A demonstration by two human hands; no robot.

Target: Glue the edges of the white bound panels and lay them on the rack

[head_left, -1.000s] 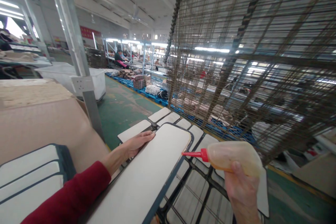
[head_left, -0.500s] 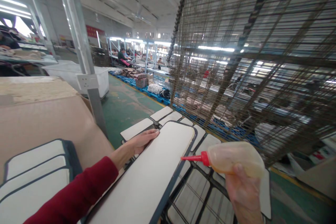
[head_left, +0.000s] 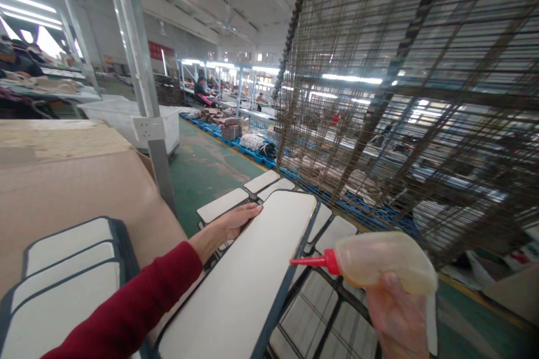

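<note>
Taking the middle of the long white panel with dark edging (head_left: 236, 280) as the dial's centre, the left hand (head_left: 236, 223) has its fingers together, clamped on the panel's edge near 12 o'clock; what they do underneath is hidden. The right hand's fingers are wrapped around a translucent plastic squeeze bottle (head_left: 383, 258) holding amber liquid, out at 3 o'clock, the thumb pressed on its near side. The bottle's pointed red nozzle (head_left: 314, 261) aims toward 9 o'clock, its tip at the panel's 3 o'clock edge; whether it touches is hard to tell. The panel slants from 7 to 1 o'clock, above rows of smaller pale panels (head_left: 223, 205). At 9 o'clock sits a stack of similar dark-edged white panels (head_left: 67, 286). Farther out, a tall brownish wire-mesh rack (head_left: 379, 101) leans at 1 o'clock, and a grey metal post (head_left: 137, 45) stands at 11 o'clock.
</note>
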